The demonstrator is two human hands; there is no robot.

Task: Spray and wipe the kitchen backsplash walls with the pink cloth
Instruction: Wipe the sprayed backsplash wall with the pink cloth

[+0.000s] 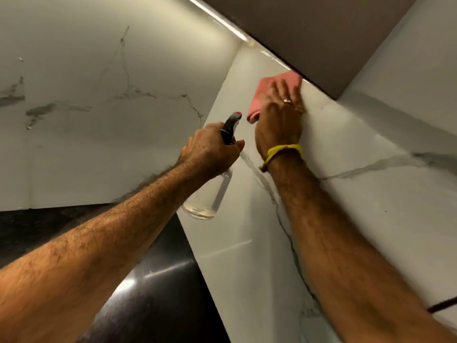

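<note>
The white marble backsplash [346, 149] runs along two walls that meet at a corner. My right hand [279, 120] presses the pink cloth [277, 85] flat against the right wall, high up just under the cabinet. Its fingers are spread over the cloth and blurred. My left hand [210, 149] grips the neck of a clear spray bottle [210, 196] with a black trigger head [231, 127] and a red nozzle tip. The bottle hangs below my fist, close to the corner, with a little liquid at its bottom.
A brown upper cabinet [321, 33] overhangs the right wall, with a light strip [215, 18] along its underside. The dark glossy countertop [153, 280] lies below. The left wall [86, 107] has grey veins.
</note>
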